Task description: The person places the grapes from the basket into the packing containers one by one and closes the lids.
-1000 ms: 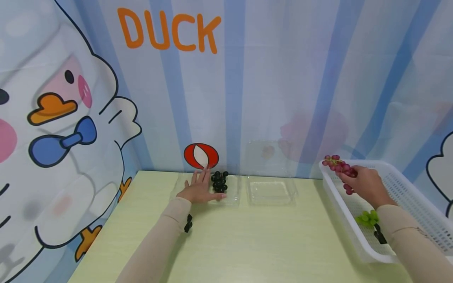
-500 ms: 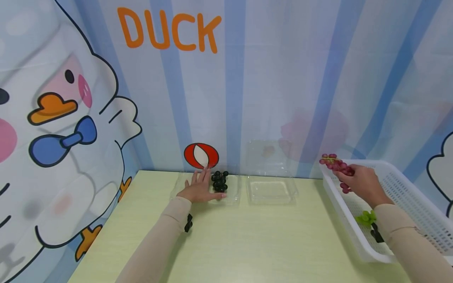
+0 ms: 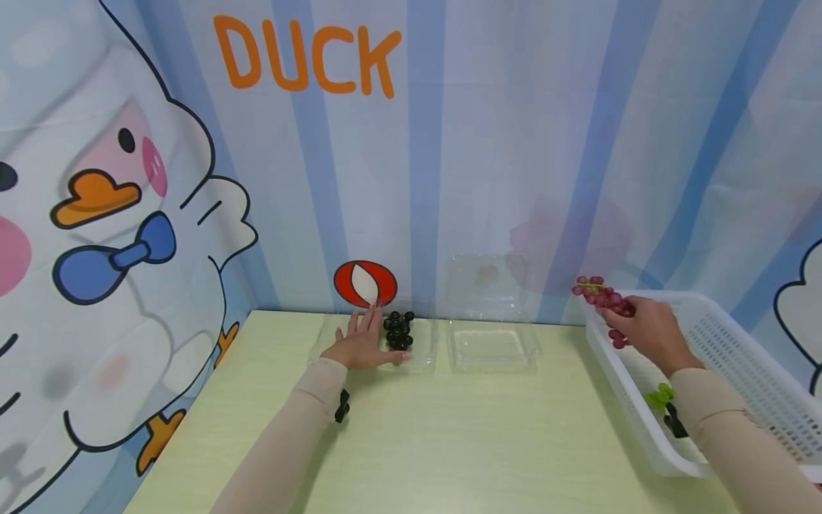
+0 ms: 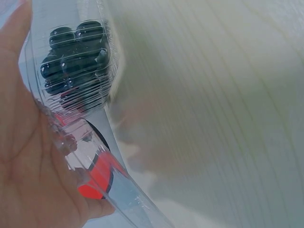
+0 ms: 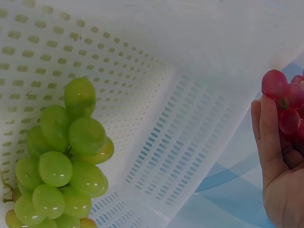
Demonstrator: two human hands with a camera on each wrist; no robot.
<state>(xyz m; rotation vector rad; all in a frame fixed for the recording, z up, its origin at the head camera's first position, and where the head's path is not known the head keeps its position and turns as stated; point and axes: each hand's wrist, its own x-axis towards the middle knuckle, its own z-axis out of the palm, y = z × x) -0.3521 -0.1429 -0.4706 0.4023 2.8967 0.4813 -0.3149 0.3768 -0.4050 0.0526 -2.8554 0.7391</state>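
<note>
My left hand (image 3: 358, 348) lies with straight, spread fingers against the left clear plastic box (image 3: 425, 351), thumb along its front. Inside that box sits a bunch of black grapes (image 3: 398, 332); the left wrist view shows these grapes (image 4: 76, 61) through the ribbed plastic. My right hand (image 3: 650, 332) pinches a bunch of red grapes (image 3: 597, 291) above the white basket's left rim (image 3: 604, 371). At the right wrist view's edge, the red grapes (image 5: 289, 97) are partly cut off. A bunch of green grapes (image 5: 61, 175) lies in the basket, half hidden by my sleeve in the head view.
Right of the black grapes' box stands a second clear plastic box (image 3: 491, 350), its lid (image 3: 488, 285) raised against the striped backdrop (image 3: 475, 143). The pale table (image 3: 462, 442) spreads between my arms. The perforated basket wall rises at the right.
My right hand has moved slightly left and up with the red grapes, bringing them over the basket's left rim. My left hand, both boxes and the black grapes have stayed in place.
</note>
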